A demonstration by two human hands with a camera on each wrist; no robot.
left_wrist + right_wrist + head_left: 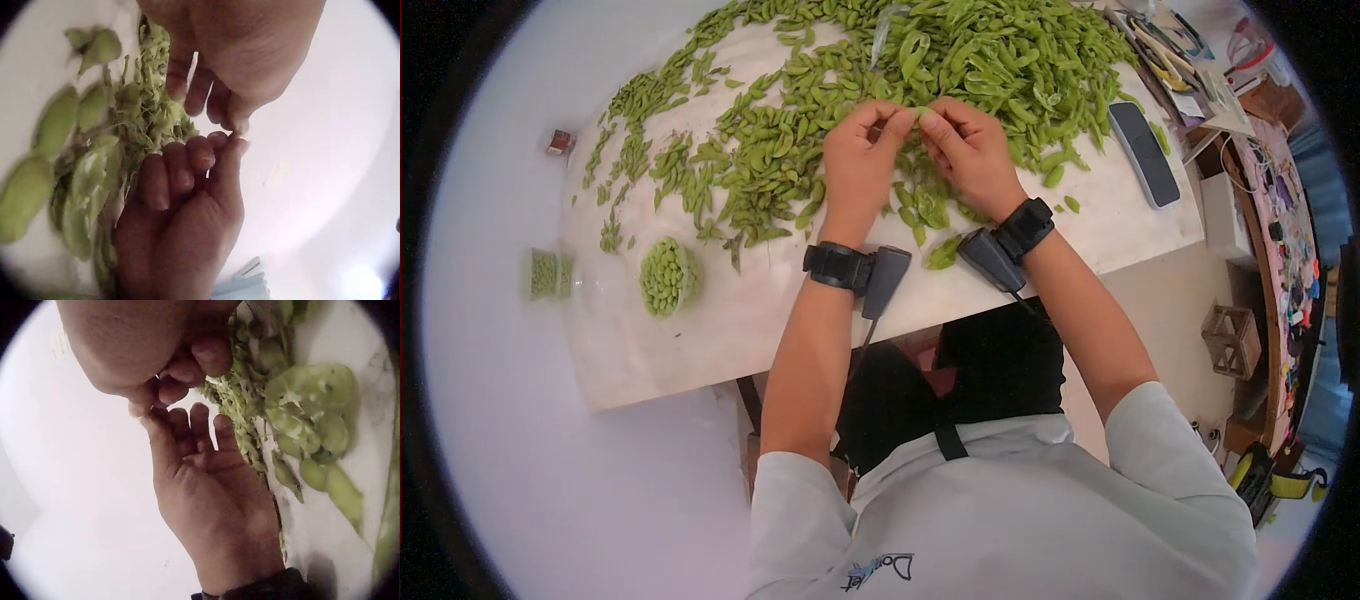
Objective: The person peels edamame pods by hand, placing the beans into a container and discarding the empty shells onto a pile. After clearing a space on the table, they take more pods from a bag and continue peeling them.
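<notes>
Over the front of a large heap of green bean pods (1020, 75), both hands meet at their fingertips. My left hand (862, 155) and right hand (975, 160) pinch a small green bean pod (919, 111) between thumbs and forefingers. Most of that pod is hidden by the fingers in both wrist views. The other fingers of each hand are bent. Beneath the hands lie loose pods, with flat, split-looking pods (312, 406) beside them in the right wrist view. To the left stands a clear tub of shelled green beans (664, 278).
The pods spread leftward over the pale table (740, 300). A phone (1143, 153) lies at the table's right side. Tools (1165, 60) sit on a surface at the back right. Farther right are a cluttered shelf (1285, 220) and a wooden stool (1231, 341).
</notes>
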